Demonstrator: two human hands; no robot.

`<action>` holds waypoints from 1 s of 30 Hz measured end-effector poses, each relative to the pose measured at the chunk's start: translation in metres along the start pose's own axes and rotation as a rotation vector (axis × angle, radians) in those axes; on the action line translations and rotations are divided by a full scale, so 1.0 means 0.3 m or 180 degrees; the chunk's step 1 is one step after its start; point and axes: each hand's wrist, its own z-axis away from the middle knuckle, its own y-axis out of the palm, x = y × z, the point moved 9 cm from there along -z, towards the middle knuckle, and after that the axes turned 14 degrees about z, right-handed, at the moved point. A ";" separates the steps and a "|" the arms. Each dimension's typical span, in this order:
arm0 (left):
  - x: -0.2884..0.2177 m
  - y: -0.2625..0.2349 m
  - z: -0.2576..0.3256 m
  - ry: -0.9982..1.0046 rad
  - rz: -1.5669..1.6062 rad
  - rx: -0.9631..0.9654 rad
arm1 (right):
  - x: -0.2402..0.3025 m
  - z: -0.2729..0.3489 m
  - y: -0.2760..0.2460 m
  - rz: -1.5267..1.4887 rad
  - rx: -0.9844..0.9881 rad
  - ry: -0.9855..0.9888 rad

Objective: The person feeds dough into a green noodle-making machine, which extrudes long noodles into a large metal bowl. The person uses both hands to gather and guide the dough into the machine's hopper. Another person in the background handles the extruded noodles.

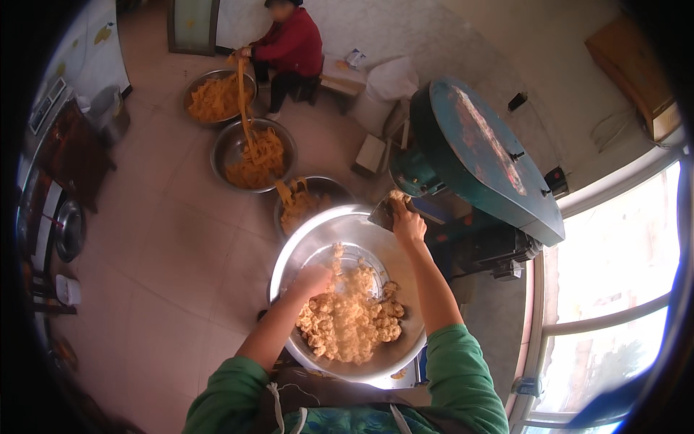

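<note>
A: Head view. Large steel basin (329,239) sits right below the camera, held close to the body. Crumbly pale-yellow dough (350,318) is heaped in its near half; the far half is bare metal.

B: Left hand?

A: Left hand (312,278) is down inside the basin at the left edge of the dough heap, fingers curled into the crumbs. Grip half closed on loose dough; how much it has hold of I cannot tell.

B: Right?

A: Right hand (407,220) is stretched past the basin's far rim, grip closed around a small lump of dough (396,195) at the metal feed chute (382,213) of the green machine (477,159). Green sleeves on both arms.

B: Around it?

A: Tiled floor. Three more steel bowls run away from the basin: nearest bowl (312,199) holds pale strips, middle bowl (253,153) orange ribbon-like strips, far bowl (218,95) more of the same. A seated person in a red top (290,45) lifts a long strip (244,101) above the far bowls. White sack (387,83) stands beside the machine. Window at right.
</note>
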 end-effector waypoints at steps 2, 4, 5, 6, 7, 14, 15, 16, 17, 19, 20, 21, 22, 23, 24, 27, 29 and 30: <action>-0.010 -0.005 -0.004 -0.0014 -0.0069 0.0130 | -0.028 -0.029 0.029 -0.0180 0.0079 0.0215; 0.006 -0.002 0.008 0.0035 0.0039 0.0043 | -0.041 -0.037 0.058 -0.0438 0.0469 0.0364; 0.011 0.006 0.018 0.0051 0.0084 0.0003 | -0.052 -0.019 0.061 -0.0435 0.0559 0.0318; 0.019 -0.018 0.015 0.0060 0.0116 -0.0095 | -0.020 -0.020 0.020 -0.0447 0.0612 0.0227; 0.030 -0.021 0.017 -0.0015 0.0051 -0.0152 | 0.017 0.014 -0.035 -0.0164 0.0498 0.0063; -0.033 -0.016 0.004 -0.0006 0.0241 0.0097 | -0.058 -0.039 0.049 0.0164 0.0184 0.0465; -0.016 -0.028 0.018 0.0004 0.0288 -0.0034 | -0.024 -0.028 0.020 0.0201 0.0303 0.0368; -0.016 -0.048 0.027 0.0037 0.0333 -0.0159 | -0.026 -0.012 0.012 0.0064 0.0349 0.0416; -0.020 -0.055 0.029 0.0025 0.0134 -0.0188 | -0.039 0.009 0.012 -0.0070 0.0394 0.0467; -0.017 -0.042 0.020 -0.0073 -0.0013 0.0058 | -0.058 0.085 -0.023 -0.0187 0.0474 0.0550; -0.002 -0.041 0.024 -0.0146 -0.0089 0.0169 | -0.046 0.117 -0.063 -0.0211 0.0475 0.0540; -0.003 -0.042 0.026 -0.0148 -0.0047 0.0130 | -0.054 0.136 -0.091 -0.0206 0.0470 0.0544; 0.001 -0.047 0.034 -0.0159 -0.0006 0.0086 | -0.063 0.142 -0.079 0.0018 0.0666 0.0481; 0.007 -0.051 0.041 -0.0182 0.0036 0.0035 | -0.070 0.144 -0.064 0.0240 0.0864 0.0405; 0.001 -0.054 0.038 -0.0098 0.0102 -0.0042 | -0.077 0.149 -0.057 0.0461 0.1045 0.0360; -0.023 -0.044 0.000 0.0130 0.0176 -0.0135 | -0.084 0.044 0.039 0.0369 0.0658 0.0461; -0.026 -0.023 -0.014 0.0130 0.0118 -0.0020 | -0.092 -0.033 0.066 0.0184 0.0388 0.0516; -0.015 -0.017 -0.001 0.0029 0.0071 0.0021 | -0.079 -0.029 0.057 0.0153 0.0363 0.0400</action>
